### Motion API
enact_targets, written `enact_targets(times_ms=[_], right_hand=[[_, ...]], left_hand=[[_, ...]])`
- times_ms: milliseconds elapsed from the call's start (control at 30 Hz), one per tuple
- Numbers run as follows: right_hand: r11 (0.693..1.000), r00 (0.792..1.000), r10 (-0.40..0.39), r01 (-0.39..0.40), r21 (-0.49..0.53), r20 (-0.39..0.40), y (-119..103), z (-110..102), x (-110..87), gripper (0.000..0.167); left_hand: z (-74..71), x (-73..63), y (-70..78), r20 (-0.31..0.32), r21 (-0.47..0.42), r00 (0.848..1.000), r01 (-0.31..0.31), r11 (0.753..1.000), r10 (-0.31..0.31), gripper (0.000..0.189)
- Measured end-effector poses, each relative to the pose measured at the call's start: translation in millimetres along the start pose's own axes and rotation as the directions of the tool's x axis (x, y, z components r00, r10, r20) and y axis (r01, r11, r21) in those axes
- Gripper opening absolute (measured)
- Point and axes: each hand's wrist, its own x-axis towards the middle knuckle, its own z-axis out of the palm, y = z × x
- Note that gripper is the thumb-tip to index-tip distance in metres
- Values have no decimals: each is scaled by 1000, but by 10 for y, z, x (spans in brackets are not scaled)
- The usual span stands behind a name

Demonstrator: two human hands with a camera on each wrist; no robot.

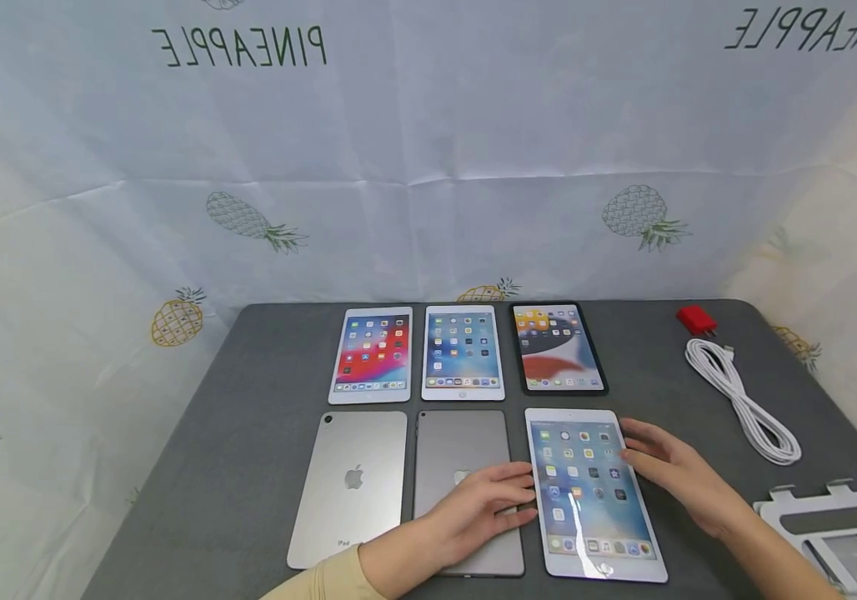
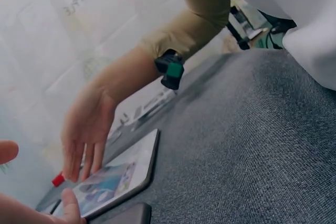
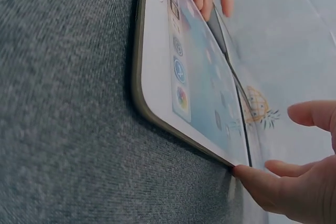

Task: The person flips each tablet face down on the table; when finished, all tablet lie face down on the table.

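A white-framed tablet (image 1: pixel 592 500) lies screen up at the front right of the grey tabletop, its home screen lit. At its left edge are the fingertips of my left hand (image 1: pixel 469 508), which reaches over a grey tablet (image 1: pixel 473 442) lying back up. On the other side, my right hand (image 1: pixel 679 471) has its fingers at the white tablet's upper right edge. In the right wrist view a fingertip of the right hand (image 3: pixel 299 187) touches the rim of the white tablet (image 3: pixel 157 72). Neither hand's fingers curl around it.
A silver tablet (image 1: pixel 353 487) lies back up at front left. Behind are two white-framed tablets (image 1: pixel 373 354) (image 1: pixel 463 352) and a black-framed tablet (image 1: pixel 559 348), screens lit. To the right are a red charger plug (image 1: pixel 696 319), a coiled white cable (image 1: pixel 747 404) and a white stand (image 1: pixel 837 533).
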Motion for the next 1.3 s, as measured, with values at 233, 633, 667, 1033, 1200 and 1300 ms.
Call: enact_targets(times_ms=[233, 633, 667, 1033, 1200, 1300], right_hand=[[986, 996, 9, -22, 165, 83, 10, -17, 5, 67], [950, 982, 28, -85, 301, 187, -87, 86, 50, 68], [952, 982, 28, -84, 294, 188, -96, 99, 57, 67], [988, 988, -153, 154, -12, 36, -361, 322, 268, 53], [904, 927, -374, 358, -234, -26, -515, 551, 502, 46], [876, 909, -415, 389, -287, -33, -600, 642, 602, 45]], left_hand=[[14, 16, 6, -19, -1, 1000, -3, 1000, 3, 64], [122, 46, -130, 39, 220, 991, -133, 966, 128, 64], [130, 35, -138, 44, 230, 990, -142, 963, 135, 69], [169, -31, -180, 20, 206, 980, -197, 959, 197, 85], [176, -68, -198, 57, 207, 967, -255, 944, 249, 85], [189, -93, -201, 82, 206, 955, -297, 932, 286, 86]])
